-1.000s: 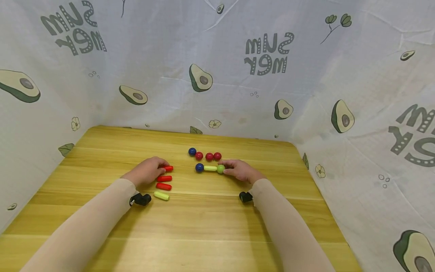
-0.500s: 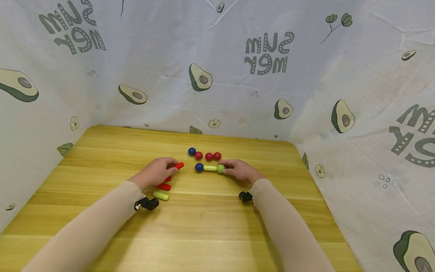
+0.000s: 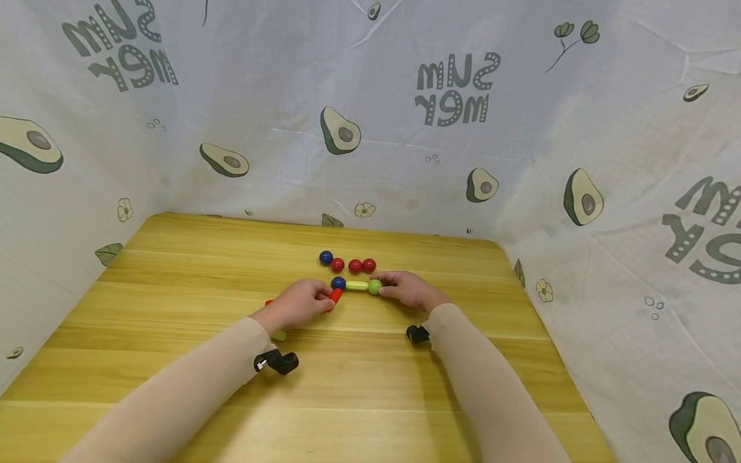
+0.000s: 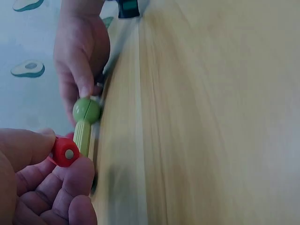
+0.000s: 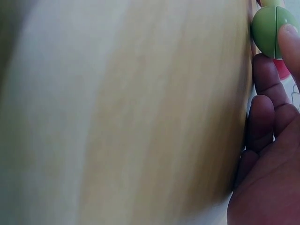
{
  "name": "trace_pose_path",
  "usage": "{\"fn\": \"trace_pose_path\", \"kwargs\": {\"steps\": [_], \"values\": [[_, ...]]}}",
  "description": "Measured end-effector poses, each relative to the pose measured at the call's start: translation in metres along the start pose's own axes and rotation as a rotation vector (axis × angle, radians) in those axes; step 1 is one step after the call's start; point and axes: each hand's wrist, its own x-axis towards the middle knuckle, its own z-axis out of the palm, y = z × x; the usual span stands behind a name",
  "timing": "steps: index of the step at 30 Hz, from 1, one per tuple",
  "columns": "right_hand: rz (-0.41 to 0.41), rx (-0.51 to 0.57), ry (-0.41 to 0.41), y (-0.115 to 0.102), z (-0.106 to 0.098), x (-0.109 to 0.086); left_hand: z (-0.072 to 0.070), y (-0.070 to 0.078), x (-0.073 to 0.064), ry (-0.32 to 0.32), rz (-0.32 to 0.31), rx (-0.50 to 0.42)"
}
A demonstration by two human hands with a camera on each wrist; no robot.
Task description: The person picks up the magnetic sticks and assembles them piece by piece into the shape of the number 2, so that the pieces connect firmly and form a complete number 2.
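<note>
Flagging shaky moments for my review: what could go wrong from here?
The red stick, pinched at a slant in the left hand, might push the near blue ball out of line with its yellow stick. If the right hand eases off the green ball, all three could swing or roll.

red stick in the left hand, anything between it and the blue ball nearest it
Nothing visible: in the head view, the red stick in the left hand has one end right by the blue ball; whether they touch is unclear.
</note>
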Motion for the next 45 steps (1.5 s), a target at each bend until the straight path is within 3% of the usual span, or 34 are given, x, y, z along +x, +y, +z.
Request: {"fn": "trace_pose_path", "kwargs": {"steps": [9, 20, 35, 45], "values": [[0.005, 0.013, -0.005, 0.001, -0.001, 0.000, 0.029, 0.019, 0.009, -0.029, -0.033, -0.058], [-0.014, 0.021, 0.000, 0.004, 0.001, 0.002, 0.056, 0.029, 0.020, -0.027, -0.054, -0.193], [-0.016, 0.010, -0.001, 0.004, 0.001, 0.002, 0.077, 0.042, 0.032, 0.057, -0.115, -0.258], [-0.018, 0.041, 0.001, 0.003, 0.001, 0.001, 0.079, 0.048, 0.035, 0.085, -0.160, -0.281]]}}
